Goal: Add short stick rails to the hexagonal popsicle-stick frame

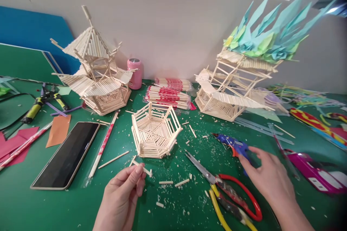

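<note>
My left hand [123, 196] pinches a short wooden stick [145, 169] between thumb and fingers, at the near side of a small wooden-stick frame. A small pale bit sits at the stick's right end. The frame [151, 133] is an open, many-sided basket shape with a slatted floor, standing upright. On the right, my right hand [271, 177] has thumb and index finger around the rear of a blue glue gun [234, 144], whose nozzle points left, low over the table. Between the hands lie scissors [200, 168] and red- and yellow-handled pliers [238, 198]; their handles overlap.
A stick pagoda [94, 68] stands back left, another stick model [235, 83] with paper leaves back right. Wrapped stick bundles [169, 95] and a pink can-shaped object [135, 74] line the wall. A phone [67, 155] lies left. Cut stick pieces [166, 182] and crumbs litter the green table.
</note>
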A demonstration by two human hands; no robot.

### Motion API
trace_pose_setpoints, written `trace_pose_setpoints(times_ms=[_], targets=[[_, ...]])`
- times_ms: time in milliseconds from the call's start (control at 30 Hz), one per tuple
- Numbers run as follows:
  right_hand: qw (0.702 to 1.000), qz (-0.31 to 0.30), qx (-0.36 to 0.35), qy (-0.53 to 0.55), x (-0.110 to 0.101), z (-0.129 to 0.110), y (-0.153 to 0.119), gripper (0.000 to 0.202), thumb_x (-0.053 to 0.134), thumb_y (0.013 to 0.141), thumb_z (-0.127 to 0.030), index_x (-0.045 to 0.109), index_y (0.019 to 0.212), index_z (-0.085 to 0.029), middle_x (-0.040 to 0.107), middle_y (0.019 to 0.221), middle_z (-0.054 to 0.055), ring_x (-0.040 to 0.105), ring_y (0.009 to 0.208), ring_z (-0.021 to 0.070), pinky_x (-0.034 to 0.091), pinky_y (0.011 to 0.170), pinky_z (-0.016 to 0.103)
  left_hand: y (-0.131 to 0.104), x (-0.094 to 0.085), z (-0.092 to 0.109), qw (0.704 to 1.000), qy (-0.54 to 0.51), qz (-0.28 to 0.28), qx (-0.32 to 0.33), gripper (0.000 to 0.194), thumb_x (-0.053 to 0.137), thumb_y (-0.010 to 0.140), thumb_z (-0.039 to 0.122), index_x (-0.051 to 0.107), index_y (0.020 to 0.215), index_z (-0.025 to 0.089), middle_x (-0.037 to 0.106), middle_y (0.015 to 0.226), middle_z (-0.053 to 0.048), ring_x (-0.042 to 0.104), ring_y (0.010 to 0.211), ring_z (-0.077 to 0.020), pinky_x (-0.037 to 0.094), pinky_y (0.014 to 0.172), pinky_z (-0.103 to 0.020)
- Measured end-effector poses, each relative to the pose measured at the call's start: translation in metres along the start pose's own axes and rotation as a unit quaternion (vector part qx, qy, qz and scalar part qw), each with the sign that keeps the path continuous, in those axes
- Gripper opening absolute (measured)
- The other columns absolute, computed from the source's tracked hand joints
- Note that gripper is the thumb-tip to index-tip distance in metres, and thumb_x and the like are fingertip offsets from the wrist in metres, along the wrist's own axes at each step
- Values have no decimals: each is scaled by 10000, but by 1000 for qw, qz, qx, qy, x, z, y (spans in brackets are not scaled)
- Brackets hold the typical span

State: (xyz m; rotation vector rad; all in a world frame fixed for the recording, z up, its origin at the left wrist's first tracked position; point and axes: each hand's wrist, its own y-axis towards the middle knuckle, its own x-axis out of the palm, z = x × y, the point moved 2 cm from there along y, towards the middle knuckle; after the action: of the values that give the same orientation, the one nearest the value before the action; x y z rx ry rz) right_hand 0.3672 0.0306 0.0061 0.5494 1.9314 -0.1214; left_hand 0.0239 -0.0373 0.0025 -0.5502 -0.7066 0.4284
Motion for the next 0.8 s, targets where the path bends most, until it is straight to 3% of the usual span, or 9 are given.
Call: trace_pose_setpoints(times_ms=[67, 100, 200, 267, 367, 500, 600, 800], targets=[[990, 67, -118, 35, -3, -29, -17, 346, 535, 719, -444, 620, 943, -196, 595, 903, 122, 571, 815, 290, 462, 692, 421, 2, 2, -2, 1000, 5, 13, 0, 275, 849, 466, 283, 704, 607, 96, 534, 494, 19, 413, 479, -47, 410, 476, -126], [979, 52, -175, 86, -2, -46, -27, 294, 517, 771, -407, 618, 962, -207, 596, 897, 96, 574, 825, 258, 469, 730, 398, 3, 3, -3, 1000, 7, 17, -2, 289, 854, 449, 291, 701, 597, 96, 524, 482, 22, 404, 473, -46, 397, 465, -125], [928, -98, -313, 176, 12, -101, -60, 212, 508, 843, -297, 625, 1001, -218, 594, 852, 62, 583, 761, 186, 501, 650, 294, 5, 4, -7, 1000, 11, 21, -6, 304, 857, 428, 309, 695, 580, 101, 514, 470, 26, 390, 464, -42, 378, 461, -123], [903, -138, -361, 186, 24, -130, -76, 247, 511, 847, -267, 617, 1052, -179, 573, 804, 62, 568, 744, 186, 503, 635, 296, 5, 3, -9, 1000, 10, 24, -6, 316, 859, 416, 319, 693, 572, 101, 519, 473, 24, 388, 463, -41, 370, 462, -126], [895, -145, -379, 184, 41, -153, -85, 272, 517, 842, -266, 621, 1046, -119, 566, 756, 70, 550, 723, 202, 496, 634, 332, 5, 2, -10, 1000, 12, 29, 4, 334, 859, 406, 328, 695, 581, 97, 517, 465, 25, 384, 460, -41, 347, 456, -130], [888, -159, -377, 211, 55, -163, -84, 175, 502, 851, -235, 657, 871, -156, 600, 791, 76, 544, 793, 215, 469, 699, 352, 6, 0, -11, 1000, 18, 14, 22, 303, 835, 471, 336, 685, 596, 104, 502, 452, 35, 369, 459, -43, 329, 473, -144], [884, -166, -378, 221, 57, -168, -83, 219, 484, 858, -221, 642, 716, -169, 592, 739, 64, 543, 768, 212, 454, 680, 343, 7, 2, -11, 999, 23, 6, 25, 286, 820, 505, 340, 665, 584, 113, 483, 439, 41, 356, 461, -50, 319, 482, -158], [869, -219, -326, 300, 45, -181, -73, 199, 494, 864, -271, 651, 788, -176, 613, 820, 60, 571, 820, 199, 456, 740, 327, 9, 14, -5, 999, 29, 15, 38, 319, 824, 478, 362, 631, 556, 120, 430, 463, 64, 315, 483, -54, 284, 469, -168]])
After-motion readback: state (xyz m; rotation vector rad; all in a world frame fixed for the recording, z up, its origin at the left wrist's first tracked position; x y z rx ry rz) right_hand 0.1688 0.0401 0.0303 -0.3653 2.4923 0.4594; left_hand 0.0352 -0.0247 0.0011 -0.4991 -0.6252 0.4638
